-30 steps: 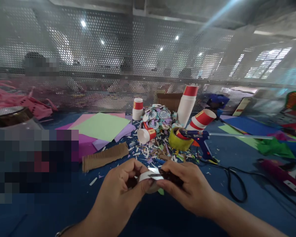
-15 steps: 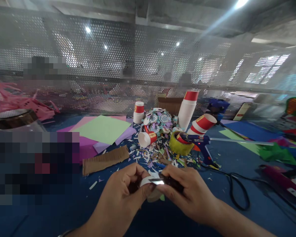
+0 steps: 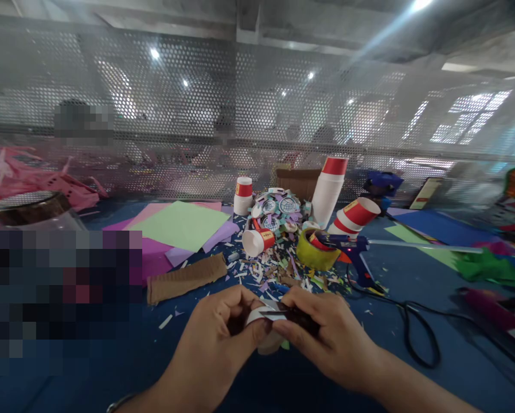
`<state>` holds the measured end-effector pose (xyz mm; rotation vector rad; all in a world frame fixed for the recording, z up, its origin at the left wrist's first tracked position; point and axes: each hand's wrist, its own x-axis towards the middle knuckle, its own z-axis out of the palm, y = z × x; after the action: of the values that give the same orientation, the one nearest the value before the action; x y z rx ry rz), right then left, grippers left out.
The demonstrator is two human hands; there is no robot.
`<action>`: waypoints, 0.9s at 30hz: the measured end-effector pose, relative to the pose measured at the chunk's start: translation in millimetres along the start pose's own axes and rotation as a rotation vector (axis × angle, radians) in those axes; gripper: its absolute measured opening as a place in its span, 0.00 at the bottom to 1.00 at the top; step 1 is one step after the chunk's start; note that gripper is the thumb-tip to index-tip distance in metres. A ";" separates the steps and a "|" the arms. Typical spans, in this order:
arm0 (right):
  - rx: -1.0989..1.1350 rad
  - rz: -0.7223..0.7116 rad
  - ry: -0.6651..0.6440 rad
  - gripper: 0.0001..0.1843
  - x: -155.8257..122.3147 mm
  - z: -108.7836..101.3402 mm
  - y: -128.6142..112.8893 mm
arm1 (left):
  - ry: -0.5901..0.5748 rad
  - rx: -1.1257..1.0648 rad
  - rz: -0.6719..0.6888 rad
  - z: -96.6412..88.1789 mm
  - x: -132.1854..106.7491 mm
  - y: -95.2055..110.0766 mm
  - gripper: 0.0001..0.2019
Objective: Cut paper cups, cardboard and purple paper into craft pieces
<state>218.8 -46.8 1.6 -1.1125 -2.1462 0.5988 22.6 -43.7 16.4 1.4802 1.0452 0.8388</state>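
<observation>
Between thumb and bent fingers, my left hand (image 3: 223,332) is closed on a white, curved paper cup piece (image 3: 255,315). Part of that piece hangs below the thumbs, and my fingers hide much of the rest. My right hand (image 3: 322,324) is wrapped round a dark-handled craft knife (image 3: 303,320). Its narrow blade lies across the cup piece, edge against the paper as far as I can see. Both thumbs nearly meet. Just beyond the hands are paper scraps (image 3: 279,269) and a small blue object (image 3: 279,288).
A blue glue gun (image 3: 347,244) rests on a yellow tape roll (image 3: 315,255), its cord looping right. Behind stand stacked paper cups (image 3: 326,195) and a heap of cut cup bottoms (image 3: 279,206). Coloured sheets (image 3: 184,223) and a cardboard strip (image 3: 186,278) lie left.
The blade has tilted, so its bright glint is gone. Both hands keep their grip and place almost unchanged; the whole view has shifted slightly.
</observation>
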 end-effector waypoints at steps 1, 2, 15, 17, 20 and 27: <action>-0.002 -0.007 0.001 0.16 -0.1 0.4 0.3 | -0.006 -0.013 -0.002 0.2 1.0 -0.5 0.10; -0.005 -0.014 0.004 0.16 -0.1 0.9 0.7 | -0.015 -0.025 -0.003 0.4 1.9 -0.8 0.10; -0.038 -0.026 0.022 0.16 -0.5 2.1 0.1 | -0.043 -0.100 -0.015 -1.6 1.2 -3.5 0.11; -0.029 -0.022 0.020 0.16 -0.4 2.7 0.7 | -0.053 -0.118 -0.020 -1.8 1.6 -3.7 0.10; -0.021 -0.021 0.019 0.16 -0.5 2.9 1.4 | -0.060 -0.110 -0.023 -1.5 2.5 -4.0 0.09; -0.032 0.003 0.000 0.17 0.2 1.3 -0.4 | -0.048 -0.113 -0.053 -0.6 4.9 -4.5 0.12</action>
<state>217.5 -47.0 1.0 -1.1323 -2.1612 0.5677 23.1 -38.9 11.9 1.3660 0.9819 0.8083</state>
